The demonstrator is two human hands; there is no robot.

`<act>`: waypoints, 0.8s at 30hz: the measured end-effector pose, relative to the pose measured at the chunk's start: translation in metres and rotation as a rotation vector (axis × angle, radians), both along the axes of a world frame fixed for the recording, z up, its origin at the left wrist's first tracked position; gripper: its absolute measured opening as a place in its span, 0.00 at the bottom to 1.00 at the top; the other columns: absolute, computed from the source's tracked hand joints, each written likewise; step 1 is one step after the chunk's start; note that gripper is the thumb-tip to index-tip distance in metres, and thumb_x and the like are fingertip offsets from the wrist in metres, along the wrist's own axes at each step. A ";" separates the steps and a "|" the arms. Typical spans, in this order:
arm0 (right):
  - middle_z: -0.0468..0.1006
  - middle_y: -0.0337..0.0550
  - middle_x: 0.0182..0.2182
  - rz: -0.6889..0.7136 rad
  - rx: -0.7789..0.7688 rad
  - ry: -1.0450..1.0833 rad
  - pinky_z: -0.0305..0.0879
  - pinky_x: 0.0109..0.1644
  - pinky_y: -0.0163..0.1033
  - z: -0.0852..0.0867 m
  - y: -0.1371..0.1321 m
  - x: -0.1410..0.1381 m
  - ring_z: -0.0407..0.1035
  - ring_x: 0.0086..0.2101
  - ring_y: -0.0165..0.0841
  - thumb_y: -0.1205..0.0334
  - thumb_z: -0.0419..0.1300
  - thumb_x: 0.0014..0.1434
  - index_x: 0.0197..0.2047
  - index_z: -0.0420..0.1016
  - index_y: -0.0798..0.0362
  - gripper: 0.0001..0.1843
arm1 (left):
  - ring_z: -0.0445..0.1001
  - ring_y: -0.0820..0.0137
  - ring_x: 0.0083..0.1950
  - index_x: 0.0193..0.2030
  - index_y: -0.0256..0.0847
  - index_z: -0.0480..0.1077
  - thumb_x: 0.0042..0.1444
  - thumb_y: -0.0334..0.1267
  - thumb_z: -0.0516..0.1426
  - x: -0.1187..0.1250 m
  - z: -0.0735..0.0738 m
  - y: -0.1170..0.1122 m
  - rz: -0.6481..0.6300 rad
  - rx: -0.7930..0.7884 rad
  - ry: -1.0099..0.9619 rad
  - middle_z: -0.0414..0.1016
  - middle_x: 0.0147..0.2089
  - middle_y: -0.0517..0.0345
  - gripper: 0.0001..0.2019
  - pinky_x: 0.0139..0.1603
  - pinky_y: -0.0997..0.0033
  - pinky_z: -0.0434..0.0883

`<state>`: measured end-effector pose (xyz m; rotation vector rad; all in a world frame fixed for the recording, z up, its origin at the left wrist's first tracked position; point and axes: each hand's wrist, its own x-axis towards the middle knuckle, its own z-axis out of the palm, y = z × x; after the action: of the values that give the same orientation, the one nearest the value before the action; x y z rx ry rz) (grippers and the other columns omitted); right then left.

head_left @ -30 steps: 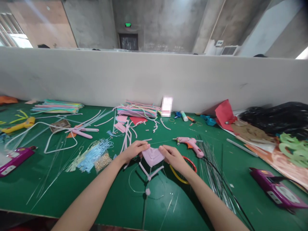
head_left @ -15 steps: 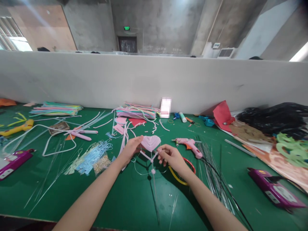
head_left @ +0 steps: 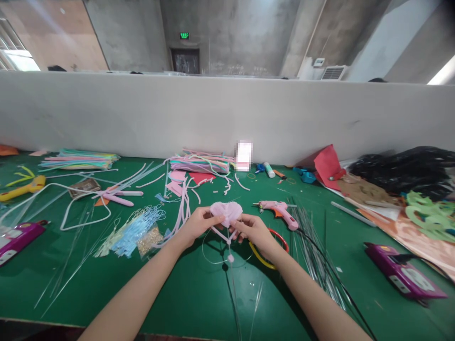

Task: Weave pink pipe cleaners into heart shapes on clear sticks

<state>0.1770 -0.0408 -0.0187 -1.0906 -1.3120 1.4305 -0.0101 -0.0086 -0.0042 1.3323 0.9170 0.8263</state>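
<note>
Between both hands is a pink fuzzy heart (head_left: 226,211), made of bent pipe cleaner. My left hand (head_left: 199,226) pinches its left side, thumb pressed on the front. My right hand (head_left: 254,231) grips the lower right side, fingers curled. Below the heart, a V of pink pipe cleaner (head_left: 223,235) meets at a point on a thin stem (head_left: 232,284). A small pink ball (head_left: 231,258) sits on that stem, and a thin wire loop (head_left: 209,258) curves around. Just right of my right hand lies a pink glue gun (head_left: 280,210), and scissors with red and yellow handles (head_left: 261,258) are partly under my wrist.
Bundles of pipe cleaners (head_left: 201,163) lie along the white partition (head_left: 142,118). Blue tassels (head_left: 137,232) and a bag of gold beads (head_left: 150,240) are at left. Thin wires (head_left: 313,255) and a purple tool (head_left: 401,272) are at right on the green table (head_left: 177,303).
My right hand has come in to grip the heart, and my left thumb has moved onto its front. The heart has shifted slightly right. The view has tilted a little.
</note>
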 end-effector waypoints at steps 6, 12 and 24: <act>0.76 0.40 0.24 -0.033 -0.026 0.036 0.63 0.24 0.31 0.003 -0.003 -0.003 0.69 0.23 0.27 0.48 0.66 0.50 0.30 0.76 0.56 0.17 | 0.76 0.65 0.34 0.38 0.36 0.76 0.45 0.46 0.66 0.001 0.002 -0.006 -0.116 -0.039 0.064 0.78 0.34 0.53 0.17 0.32 0.71 0.70; 0.75 0.39 0.24 -0.036 -0.031 0.076 0.64 0.25 0.31 0.004 -0.005 -0.005 0.69 0.23 0.27 0.50 0.67 0.50 0.31 0.75 0.56 0.16 | 0.72 0.70 0.29 0.34 0.34 0.76 0.46 0.46 0.65 0.003 0.005 -0.008 -0.086 -0.029 0.065 0.76 0.29 0.55 0.15 0.30 0.73 0.67; 0.75 0.38 0.23 -0.026 -0.129 0.140 0.63 0.26 0.30 0.002 -0.006 -0.010 0.68 0.22 0.25 0.49 0.68 0.48 0.31 0.72 0.55 0.18 | 0.73 0.69 0.31 0.38 0.34 0.74 0.49 0.42 0.62 0.008 0.006 -0.011 0.034 -0.045 0.048 0.75 0.31 0.55 0.13 0.29 0.72 0.68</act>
<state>0.1674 -0.0465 -0.0171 -1.0665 -1.1162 1.5607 -0.0022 -0.0199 0.0022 1.3051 0.9925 0.7980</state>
